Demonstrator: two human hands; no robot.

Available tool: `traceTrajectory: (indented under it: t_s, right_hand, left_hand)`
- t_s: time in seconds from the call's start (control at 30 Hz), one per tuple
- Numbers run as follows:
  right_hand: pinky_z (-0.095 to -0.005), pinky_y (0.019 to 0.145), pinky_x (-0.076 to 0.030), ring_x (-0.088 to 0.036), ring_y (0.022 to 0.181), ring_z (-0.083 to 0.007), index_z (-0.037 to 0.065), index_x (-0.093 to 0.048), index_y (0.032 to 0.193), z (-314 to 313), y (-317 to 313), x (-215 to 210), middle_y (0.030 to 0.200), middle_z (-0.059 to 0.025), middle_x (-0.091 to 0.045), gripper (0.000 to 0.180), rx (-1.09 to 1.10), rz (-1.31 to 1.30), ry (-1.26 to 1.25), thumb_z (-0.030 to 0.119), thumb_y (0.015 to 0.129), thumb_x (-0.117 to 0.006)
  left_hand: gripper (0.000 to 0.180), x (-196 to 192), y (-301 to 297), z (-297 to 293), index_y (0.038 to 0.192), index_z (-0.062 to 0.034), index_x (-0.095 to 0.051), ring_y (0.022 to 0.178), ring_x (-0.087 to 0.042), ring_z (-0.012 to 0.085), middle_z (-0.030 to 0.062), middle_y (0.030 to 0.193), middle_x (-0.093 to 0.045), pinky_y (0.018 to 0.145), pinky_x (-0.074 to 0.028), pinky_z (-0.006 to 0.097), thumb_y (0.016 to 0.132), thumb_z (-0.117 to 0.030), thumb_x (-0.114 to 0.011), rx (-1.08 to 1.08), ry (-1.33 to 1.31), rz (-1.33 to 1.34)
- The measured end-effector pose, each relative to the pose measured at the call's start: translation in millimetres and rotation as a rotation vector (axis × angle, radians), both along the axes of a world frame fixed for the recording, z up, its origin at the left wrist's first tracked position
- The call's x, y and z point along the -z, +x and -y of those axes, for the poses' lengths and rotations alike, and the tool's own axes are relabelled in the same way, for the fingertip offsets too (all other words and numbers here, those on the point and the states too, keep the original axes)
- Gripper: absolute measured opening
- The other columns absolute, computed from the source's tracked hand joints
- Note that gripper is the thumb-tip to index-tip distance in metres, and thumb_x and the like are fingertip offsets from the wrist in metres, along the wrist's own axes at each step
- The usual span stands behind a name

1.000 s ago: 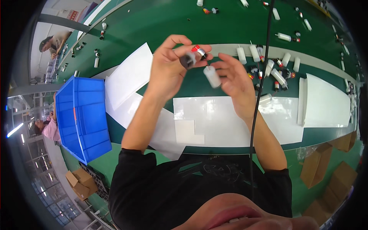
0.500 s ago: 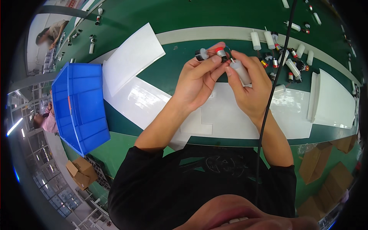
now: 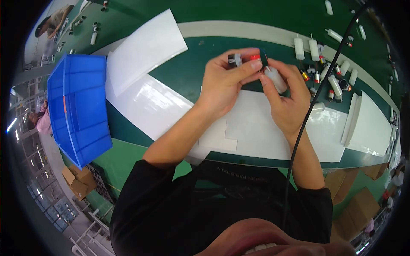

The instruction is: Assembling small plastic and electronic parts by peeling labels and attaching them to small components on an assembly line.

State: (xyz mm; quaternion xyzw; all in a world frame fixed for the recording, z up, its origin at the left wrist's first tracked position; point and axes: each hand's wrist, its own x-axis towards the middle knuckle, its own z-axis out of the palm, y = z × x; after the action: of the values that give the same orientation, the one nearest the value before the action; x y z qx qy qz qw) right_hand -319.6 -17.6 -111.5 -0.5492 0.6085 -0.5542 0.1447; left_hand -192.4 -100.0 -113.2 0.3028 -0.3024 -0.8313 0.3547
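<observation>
In my left hand, closed around it, is a small red-banded cylinder with a black end. A black-and-pale round piece shows by the bent fingers of that hand, apparently part of the same assembly. My right hand grips a whitish translucent cylinder with a thin tip, between thumb and fingers. That tip points at the black end, close beside it; whether they touch I cannot tell. Both hands are raised over the green table, fingertips almost together.
White sheets cover the near table. More cylinders and red-banded parts lie at right. A blue bin stands at left. A black cable hangs across the view. Cardboard boxes sit below, and a person is far left.
My view has shifted slightly, so the surroundings sit further left on the left side. The black end of the red-banded piece has turned up toward the whitish cylinder's tip; both hands keep their hold.
</observation>
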Motion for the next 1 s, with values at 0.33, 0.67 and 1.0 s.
traceTrajectory:
  t_s: [0.33,0.67,1.0]
  right_hand:
    - [-0.0298,0.063,-0.050,-0.061,0.076,-0.0221,0.006,-0.069,0.100,0.2,7.0,2.4,0.088,-0.0091,-0.060,0.031,-0.010,-0.102,-0.076,-0.003,0.071,-0.073]
    - [-0.0297,0.056,-0.046,-0.058,0.071,-0.0223,0.012,-0.071,0.098,4.3,1.8,11.7,0.086,-0.0072,-0.059,0.039,0.063,-0.445,-0.163,0.000,0.061,-0.075]
    - [-0.0308,0.060,-0.045,-0.055,0.070,-0.0205,0.015,-0.072,0.097,8.0,-1.2,10.2,0.089,-0.0035,-0.060,0.039,0.095,-0.704,-0.256,0.004,0.060,-0.076]
  left_hand:
    - [0.022,-1.3,5.7,7.9,0.102,0.0058,-0.062,0.083,-0.067,0.0188,0.0129,0.093,-0.066,0.077,-0.059,0.030,0.082,0.001,-0.070,-0.065,-0.079,-0.008]
    - [0.015,-3.8,8.4,11.1,0.096,0.0053,-0.064,0.079,-0.068,0.0217,0.0131,0.092,-0.066,0.076,-0.059,0.030,0.083,-0.002,-0.067,-0.013,-0.059,0.122]
    - [0.023,-0.2,9.1,14.0,0.104,0.0070,-0.060,0.078,-0.070,0.0274,0.0173,0.088,-0.067,0.073,-0.060,0.035,0.081,0.004,-0.065,-0.059,-0.049,-0.012]
